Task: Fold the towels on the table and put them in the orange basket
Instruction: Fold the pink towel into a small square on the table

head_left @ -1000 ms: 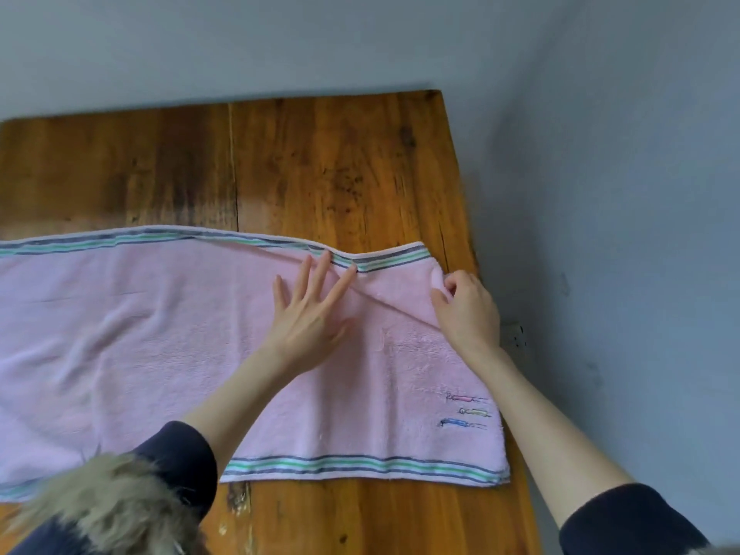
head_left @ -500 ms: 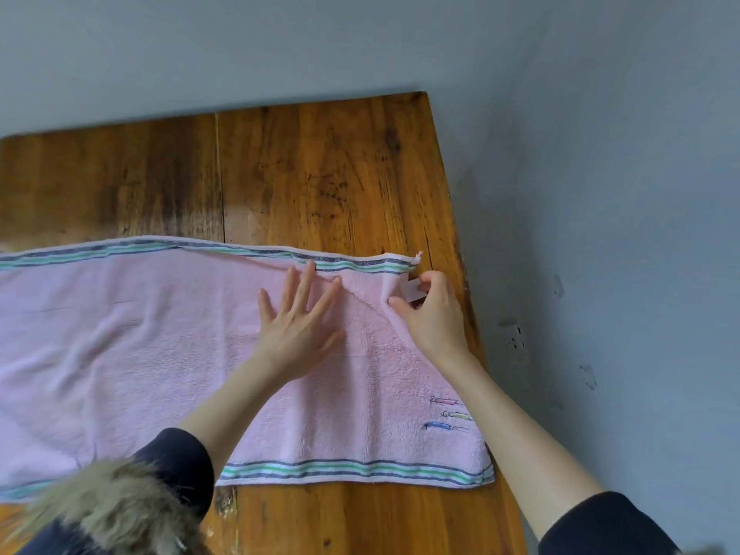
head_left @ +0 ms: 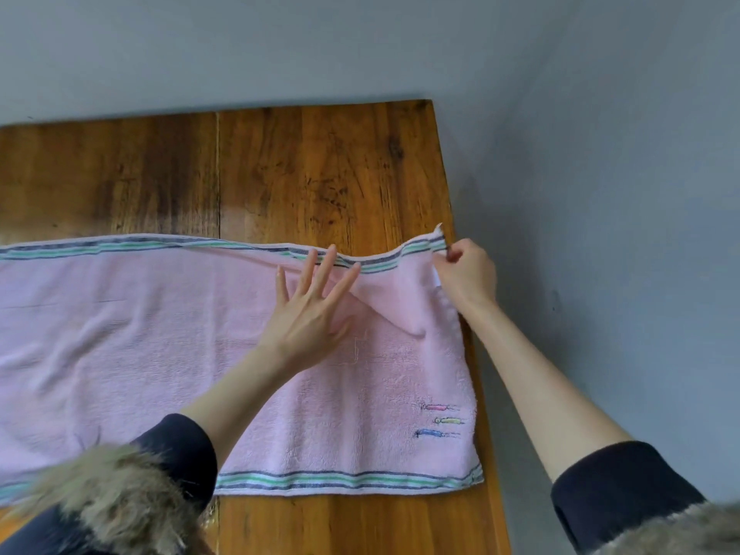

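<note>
A pink towel (head_left: 160,334) with green and dark striped borders lies spread across the wooden table (head_left: 320,174), running off the left edge of the view. My left hand (head_left: 312,310) presses flat on it with fingers spread, near the far border. My right hand (head_left: 464,274) pinches the towel's far right corner, lifted slightly at the table's right edge. A diagonal crease runs between the two hands. Small embroidered marks (head_left: 440,420) sit near the towel's right end. No orange basket is in view.
The table's right edge (head_left: 460,234) runs close to a grey wall (head_left: 600,194), and its far edge meets the wall too. Bare wood shows beyond the towel and along the near edge. Fur-trimmed dark sleeves fill the bottom corners.
My right hand has pulled the far right corner outward toward the table's right edge, stretching the border. My left hand stays pressed on the towel in about the same spot.
</note>
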The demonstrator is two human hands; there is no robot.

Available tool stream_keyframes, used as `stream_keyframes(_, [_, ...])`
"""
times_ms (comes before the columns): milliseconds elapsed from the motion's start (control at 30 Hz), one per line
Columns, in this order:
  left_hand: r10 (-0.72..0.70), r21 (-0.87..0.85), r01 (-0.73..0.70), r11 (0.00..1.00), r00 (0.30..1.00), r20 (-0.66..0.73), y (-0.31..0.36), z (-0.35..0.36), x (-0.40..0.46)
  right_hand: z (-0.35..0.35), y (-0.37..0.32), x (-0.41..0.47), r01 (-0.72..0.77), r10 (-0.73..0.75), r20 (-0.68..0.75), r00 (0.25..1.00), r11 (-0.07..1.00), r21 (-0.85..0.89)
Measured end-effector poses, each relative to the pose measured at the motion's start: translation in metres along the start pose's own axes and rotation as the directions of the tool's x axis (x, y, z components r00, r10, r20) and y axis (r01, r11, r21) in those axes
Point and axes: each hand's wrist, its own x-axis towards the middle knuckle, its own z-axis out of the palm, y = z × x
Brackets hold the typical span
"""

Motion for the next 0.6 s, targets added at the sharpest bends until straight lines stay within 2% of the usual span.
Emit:
stream_keyframes(67, [0.025, 0.012, -0.025, 1.0, 0.999, -0.022, 0.004, 0.001, 0.0, -0.008, 0.004, 0.016, -0.035, 0.035, -0.077, 0.996, 0.999, 0.002])
stream_keyframes(200, [0.046, 0.059, -0.048, 0.997, 0.998, 0.031, 0.005, 0.007, 0.004, -0.012, 0.013, 0.037, -0.075, 0.078, -0.115, 0.99, 0.997, 0.035])
stream_keyframes(300, [0.021, 0.098, -0.025, 0.995, 0.999, 0.044, -0.002, 0.005, 0.019, -0.01, 0.022, 0.038, -0.125, 0.132, -0.047, 0.99, 0.985, 0.123])
stream_keyframes(433, [0.039, 0.107, -0.032, 0.994, 0.997, -0.063, -0.004, -0.002, 0.039, -0.007, 0.036, 0.027, -0.148, 0.133, 0.086, 0.987, 0.97, 0.195])
stream_keyframes(600, [0.096, 0.137, -0.097, 0.986, 0.995, 0.013, -0.007, 0.002, 0.051, -0.011, 0.041, 0.033, -0.217, 0.205, 0.073, 0.976, 0.936, 0.278])
